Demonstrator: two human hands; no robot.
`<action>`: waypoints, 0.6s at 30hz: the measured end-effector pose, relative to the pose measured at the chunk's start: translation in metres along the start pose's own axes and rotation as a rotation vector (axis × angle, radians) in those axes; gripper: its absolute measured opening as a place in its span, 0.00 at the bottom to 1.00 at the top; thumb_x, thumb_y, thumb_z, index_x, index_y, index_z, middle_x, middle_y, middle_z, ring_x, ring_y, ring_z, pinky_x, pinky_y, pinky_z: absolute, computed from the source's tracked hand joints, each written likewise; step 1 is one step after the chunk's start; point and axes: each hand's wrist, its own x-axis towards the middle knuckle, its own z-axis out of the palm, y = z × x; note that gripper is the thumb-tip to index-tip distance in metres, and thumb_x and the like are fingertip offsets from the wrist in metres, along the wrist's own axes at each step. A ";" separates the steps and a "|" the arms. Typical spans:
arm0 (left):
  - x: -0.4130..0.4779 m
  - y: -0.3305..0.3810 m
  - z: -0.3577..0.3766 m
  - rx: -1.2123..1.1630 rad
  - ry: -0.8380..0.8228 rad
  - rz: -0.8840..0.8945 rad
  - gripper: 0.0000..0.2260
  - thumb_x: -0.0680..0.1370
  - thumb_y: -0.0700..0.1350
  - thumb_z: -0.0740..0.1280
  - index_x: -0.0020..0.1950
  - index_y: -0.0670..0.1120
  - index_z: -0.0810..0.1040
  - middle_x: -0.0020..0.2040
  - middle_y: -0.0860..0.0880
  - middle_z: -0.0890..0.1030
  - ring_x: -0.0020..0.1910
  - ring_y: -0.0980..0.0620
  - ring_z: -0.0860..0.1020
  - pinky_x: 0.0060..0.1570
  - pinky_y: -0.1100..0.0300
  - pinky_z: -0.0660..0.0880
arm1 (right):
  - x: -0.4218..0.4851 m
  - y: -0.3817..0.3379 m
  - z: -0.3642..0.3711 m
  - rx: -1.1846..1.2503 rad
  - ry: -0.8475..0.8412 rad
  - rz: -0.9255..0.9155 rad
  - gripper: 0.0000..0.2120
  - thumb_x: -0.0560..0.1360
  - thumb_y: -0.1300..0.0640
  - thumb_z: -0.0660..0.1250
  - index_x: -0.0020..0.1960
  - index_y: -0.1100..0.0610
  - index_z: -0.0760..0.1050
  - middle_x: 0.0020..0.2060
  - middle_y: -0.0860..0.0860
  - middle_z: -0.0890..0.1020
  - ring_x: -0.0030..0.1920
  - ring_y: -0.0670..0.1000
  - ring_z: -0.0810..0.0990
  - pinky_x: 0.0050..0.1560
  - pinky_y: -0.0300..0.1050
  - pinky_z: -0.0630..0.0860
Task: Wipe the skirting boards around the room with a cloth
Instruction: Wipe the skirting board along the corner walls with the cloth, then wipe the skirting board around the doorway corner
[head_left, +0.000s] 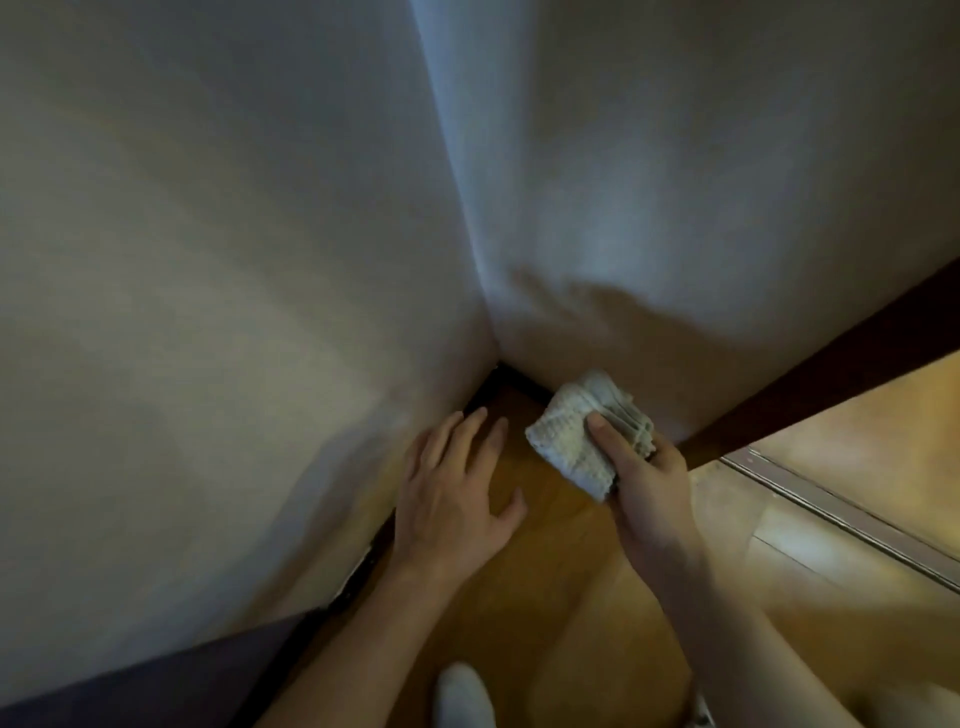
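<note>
A folded off-white waffle-weave cloth (576, 431) is pressed low against the right-hand wall, over the dark skirting board (519, 378) just right of the room corner. My right hand (641, 475) grips the cloth, thumb on top. My left hand (457, 493) is spread flat with straight fingers, fingertips near the dark skirting strip at the foot of the left wall. More of that dark skirting (363, 561) runs down along the left wall towards me.
Two pale walls meet at a corner (488, 312). A dark wooden door frame (831, 358) stands on the right, with a metal floor track (841, 514) beyond it. The floor (550, 597) is orange-brown wood. A white-socked foot (462, 696) shows at the bottom.
</note>
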 end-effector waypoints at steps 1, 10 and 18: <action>-0.008 0.005 -0.031 -0.004 -0.004 -0.018 0.31 0.75 0.62 0.60 0.74 0.49 0.72 0.72 0.47 0.73 0.71 0.45 0.70 0.69 0.43 0.68 | -0.019 -0.026 0.012 0.007 -0.001 0.006 0.11 0.68 0.52 0.77 0.50 0.50 0.85 0.51 0.53 0.86 0.52 0.55 0.85 0.45 0.46 0.82; -0.061 0.065 -0.319 -0.018 0.025 -0.054 0.32 0.73 0.63 0.59 0.75 0.50 0.72 0.73 0.48 0.73 0.72 0.46 0.69 0.71 0.45 0.66 | -0.184 -0.248 0.122 -0.015 -0.018 0.007 0.15 0.69 0.54 0.75 0.54 0.56 0.81 0.49 0.55 0.86 0.50 0.58 0.85 0.44 0.48 0.82; -0.097 0.103 -0.432 -0.001 0.001 -0.032 0.33 0.74 0.64 0.59 0.78 0.52 0.67 0.76 0.50 0.69 0.75 0.47 0.65 0.73 0.46 0.64 | -0.269 -0.352 0.151 -0.075 -0.093 -0.077 0.15 0.74 0.54 0.74 0.57 0.60 0.80 0.49 0.58 0.85 0.49 0.59 0.85 0.43 0.49 0.82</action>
